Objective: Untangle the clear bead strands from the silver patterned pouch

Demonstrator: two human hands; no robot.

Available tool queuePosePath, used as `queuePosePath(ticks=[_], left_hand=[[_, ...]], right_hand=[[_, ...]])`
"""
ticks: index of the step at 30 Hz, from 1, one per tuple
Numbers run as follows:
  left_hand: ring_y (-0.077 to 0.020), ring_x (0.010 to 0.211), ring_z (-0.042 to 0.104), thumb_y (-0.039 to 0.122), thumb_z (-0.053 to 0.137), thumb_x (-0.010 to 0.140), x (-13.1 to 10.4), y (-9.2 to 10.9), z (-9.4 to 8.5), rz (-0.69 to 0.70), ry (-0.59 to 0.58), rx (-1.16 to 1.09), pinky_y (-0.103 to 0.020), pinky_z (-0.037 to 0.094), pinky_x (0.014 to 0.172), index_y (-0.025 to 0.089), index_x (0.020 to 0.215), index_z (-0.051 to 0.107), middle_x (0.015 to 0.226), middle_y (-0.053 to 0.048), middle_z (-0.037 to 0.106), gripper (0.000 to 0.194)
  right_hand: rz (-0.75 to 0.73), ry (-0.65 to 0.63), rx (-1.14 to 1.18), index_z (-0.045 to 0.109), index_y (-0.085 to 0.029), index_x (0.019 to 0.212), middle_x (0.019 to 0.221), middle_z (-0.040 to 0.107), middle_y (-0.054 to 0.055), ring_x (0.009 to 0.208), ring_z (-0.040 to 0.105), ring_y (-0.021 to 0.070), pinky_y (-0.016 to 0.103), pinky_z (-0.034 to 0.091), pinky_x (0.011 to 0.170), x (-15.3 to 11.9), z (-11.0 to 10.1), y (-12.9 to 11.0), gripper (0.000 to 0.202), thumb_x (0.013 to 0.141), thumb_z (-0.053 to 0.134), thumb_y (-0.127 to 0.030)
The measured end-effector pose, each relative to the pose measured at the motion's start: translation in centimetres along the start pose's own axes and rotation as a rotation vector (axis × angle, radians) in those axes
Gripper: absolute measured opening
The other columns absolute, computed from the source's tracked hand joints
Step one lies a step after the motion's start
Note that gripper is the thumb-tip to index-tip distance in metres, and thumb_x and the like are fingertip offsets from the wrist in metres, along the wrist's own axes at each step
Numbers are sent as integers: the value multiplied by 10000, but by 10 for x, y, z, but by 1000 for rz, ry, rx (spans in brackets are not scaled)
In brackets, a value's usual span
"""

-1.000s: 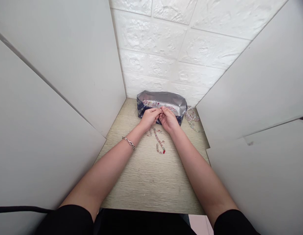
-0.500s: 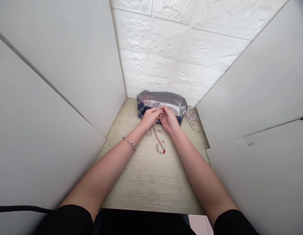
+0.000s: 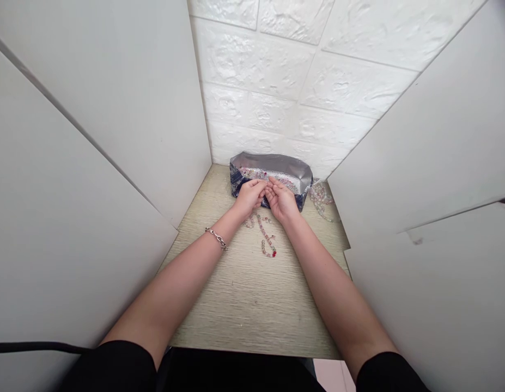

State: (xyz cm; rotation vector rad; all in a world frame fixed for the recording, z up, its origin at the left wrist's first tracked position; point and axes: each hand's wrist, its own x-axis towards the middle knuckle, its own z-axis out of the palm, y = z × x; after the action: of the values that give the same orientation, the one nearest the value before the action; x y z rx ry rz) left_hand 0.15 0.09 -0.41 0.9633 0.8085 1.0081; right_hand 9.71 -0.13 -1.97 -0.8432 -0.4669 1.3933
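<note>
My left hand (image 3: 251,196) and my right hand (image 3: 281,200) meet at the fingertips over the front edge of a silver-lined, dark blue bag (image 3: 272,161). Both hands are closed in a pinch; what lies between the fingers is too small to make out. Loose pink, clear and red beads fill the bottom of the bag, partly hidden by my hands. A string of beads (image 3: 265,232) trails on the table below my hands, curling at its near end by two red beads. A few beads lie close beside it.
Another heap of strung beads (image 3: 321,200) lies right of the bag. The wood-grain table (image 3: 236,299) is boxed in by white panels on the left (image 3: 113,81) and right (image 3: 419,147). Behind the bag rises a white brick-pattern wall (image 3: 252,60).
My fingertips have shifted slightly against each other, with the right fingers a little more curled. The view has moved a touch; the bag and bead string lie as before.
</note>
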Motion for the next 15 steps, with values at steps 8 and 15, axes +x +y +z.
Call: queuePosePath(ticks=[8, 15], left_hand=[[7, 279, 204, 258, 510, 691, 1, -1, 0, 22, 86, -26, -168, 105, 319, 138, 686, 508, 393, 92, 318, 120], [2, 274, 221, 255, 496, 697, 4, -4, -1, 32, 69, -10, -167, 109, 312, 141, 692, 506, 398, 88, 331, 115]], right_hand=[[-75, 37, 41, 526, -170, 769, 478, 423, -64, 390, 370, 33, 141, 326, 374, -3, 3, -1, 77, 773, 469, -222], [-2, -11, 85, 521, -146, 851, 463, 355, -76, 385, 350, 34, 145, 310, 371, -5, 4, -6, 161, 739, 416, -97]])
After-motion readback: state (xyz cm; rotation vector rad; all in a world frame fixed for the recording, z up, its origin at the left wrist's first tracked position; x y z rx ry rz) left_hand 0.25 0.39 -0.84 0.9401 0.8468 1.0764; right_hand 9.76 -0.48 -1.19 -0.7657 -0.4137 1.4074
